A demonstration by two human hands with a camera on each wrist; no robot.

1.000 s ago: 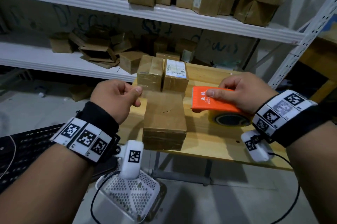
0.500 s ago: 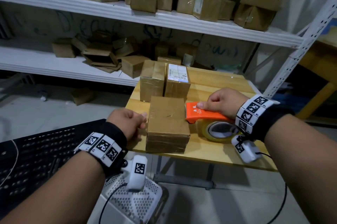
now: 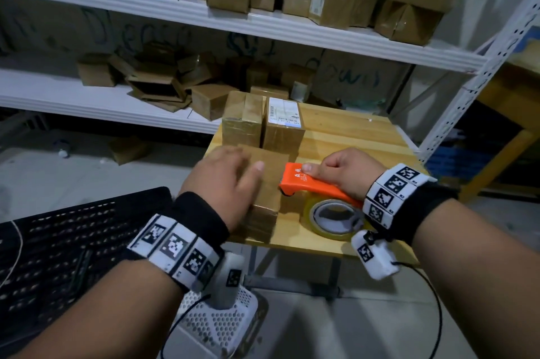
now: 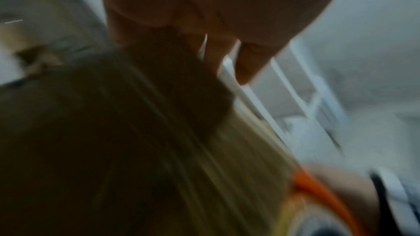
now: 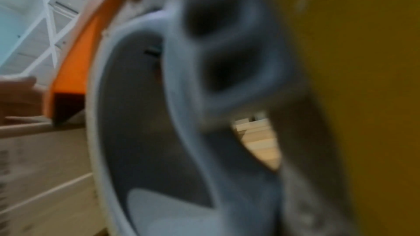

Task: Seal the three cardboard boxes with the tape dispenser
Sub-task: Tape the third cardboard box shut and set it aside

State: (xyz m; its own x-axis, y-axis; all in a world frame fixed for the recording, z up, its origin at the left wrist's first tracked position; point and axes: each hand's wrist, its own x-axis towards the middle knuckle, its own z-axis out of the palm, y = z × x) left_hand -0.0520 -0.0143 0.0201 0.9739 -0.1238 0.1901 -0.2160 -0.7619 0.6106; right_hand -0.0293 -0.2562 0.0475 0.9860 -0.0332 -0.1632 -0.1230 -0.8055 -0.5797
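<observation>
On the light wooden table (image 3: pixel 344 130), the nearest brown cardboard box (image 3: pixel 270 183) lies flat near the front edge. The left hand (image 3: pixel 225 180) rests palm down on its top with fingers spread and fairly straight, not curled round anything; the left wrist view is too blurred to add more.

At 3 o'clock from that box, the right hand (image 3: pixel 347 171) grips the orange plastic tape dispenser (image 3: pixel 309 185), fingers curled over its top, thumb on the front end. The dispenser's nose touches the box's right edge, and its roll of clear yellowish tape (image 3: pixel 331 220) sits just above the table. The right wrist view shows the roll's grey core and orange frame (image 5: pixel 77 56) close up, blurred.

At 12 o'clock from the near box stand two more brown cardboard boxes, side by side and touching: the tape-wrapped left one (image 3: pixel 242 120) and the right one with a white shipping label (image 3: pixel 283 122) on top.
</observation>
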